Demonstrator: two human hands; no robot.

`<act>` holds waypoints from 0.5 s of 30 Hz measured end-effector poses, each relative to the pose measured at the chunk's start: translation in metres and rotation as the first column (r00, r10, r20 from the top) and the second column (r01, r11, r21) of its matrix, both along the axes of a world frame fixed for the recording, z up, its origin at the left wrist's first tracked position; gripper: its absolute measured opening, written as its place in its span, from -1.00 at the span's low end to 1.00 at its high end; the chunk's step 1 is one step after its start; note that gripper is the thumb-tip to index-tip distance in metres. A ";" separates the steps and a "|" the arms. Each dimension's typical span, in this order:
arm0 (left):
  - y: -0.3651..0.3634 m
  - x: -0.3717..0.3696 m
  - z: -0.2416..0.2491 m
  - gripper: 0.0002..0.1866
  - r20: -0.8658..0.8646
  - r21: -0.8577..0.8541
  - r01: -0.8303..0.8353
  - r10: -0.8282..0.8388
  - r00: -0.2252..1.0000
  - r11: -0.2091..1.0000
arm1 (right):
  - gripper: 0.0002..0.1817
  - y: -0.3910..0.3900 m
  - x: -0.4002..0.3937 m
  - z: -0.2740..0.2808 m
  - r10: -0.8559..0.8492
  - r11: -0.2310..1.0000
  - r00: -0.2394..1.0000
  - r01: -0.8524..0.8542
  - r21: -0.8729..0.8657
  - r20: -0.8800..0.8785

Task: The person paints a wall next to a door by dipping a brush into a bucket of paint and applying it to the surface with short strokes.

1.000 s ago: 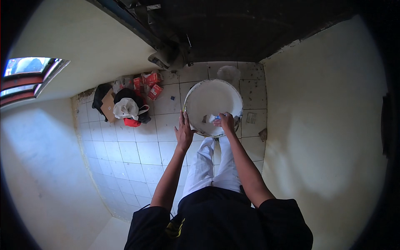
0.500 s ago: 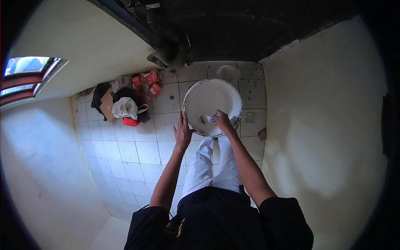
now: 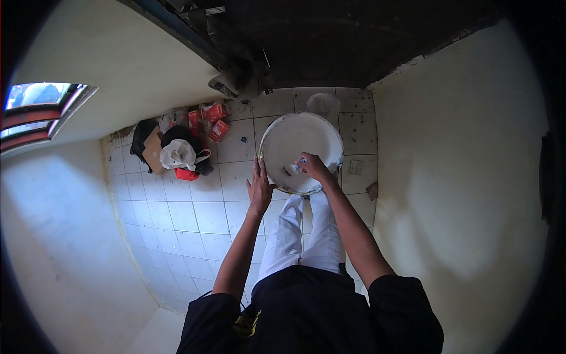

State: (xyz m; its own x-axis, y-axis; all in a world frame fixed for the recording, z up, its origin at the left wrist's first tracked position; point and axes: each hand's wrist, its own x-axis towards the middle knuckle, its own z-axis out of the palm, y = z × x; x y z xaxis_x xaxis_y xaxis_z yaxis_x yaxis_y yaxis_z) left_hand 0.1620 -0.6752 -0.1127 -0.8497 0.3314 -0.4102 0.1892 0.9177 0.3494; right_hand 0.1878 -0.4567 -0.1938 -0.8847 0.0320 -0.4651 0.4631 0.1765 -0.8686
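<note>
A large round tub [image 3: 340, 138] with a pale, stained rim stands in front of my feet, with a whitish surface inside. My left hand [image 3: 259, 186] lies against its left rim with the fingers stretched out, holding nothing. Over the inside of the tub, my right hand [image 3: 312, 165] is closed on a small white and blue tool [image 3: 297, 168]. A dark, narrow mark or piece [image 3: 289, 170] shows just left of the tool; its exact nature is too small to tell.
Red boxes [image 3: 218, 130], a brown cardboard piece [image 3: 153, 151] and a white cloth or bag [image 3: 177, 154] lie on the tiles at the left. A clear plastic item [image 3: 323, 103] sits behind the tub. Walls stand on both sides.
My right hand has shifted slightly up and to the left within the tub, together with the small tool. My left hand stays at the rim.
</note>
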 end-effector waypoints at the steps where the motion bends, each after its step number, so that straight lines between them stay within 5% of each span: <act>1: 0.000 0.000 -0.001 0.17 -0.001 -0.004 0.000 -0.001 1.000 1.000 | -0.77 0.000 -0.001 0.001 0.016 1.000 1.000 -0.016 0.006 0.000; 15: -0.003 0.002 -0.007 0.18 -0.025 0.056 0.004 -0.002 1.000 0.998 | -0.79 0.005 0.005 -0.008 -0.090 0.979 0.990 0.107 -0.174 0.105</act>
State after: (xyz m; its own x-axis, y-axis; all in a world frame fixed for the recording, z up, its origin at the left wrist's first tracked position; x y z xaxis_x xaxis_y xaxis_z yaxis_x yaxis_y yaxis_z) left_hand 0.1644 -0.6785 -0.1195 -0.8584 0.3558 -0.3694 0.2014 0.8962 0.3953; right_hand 0.1931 -0.4517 -0.2014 -0.8322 0.0251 -0.5540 0.5533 -0.0286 -0.8325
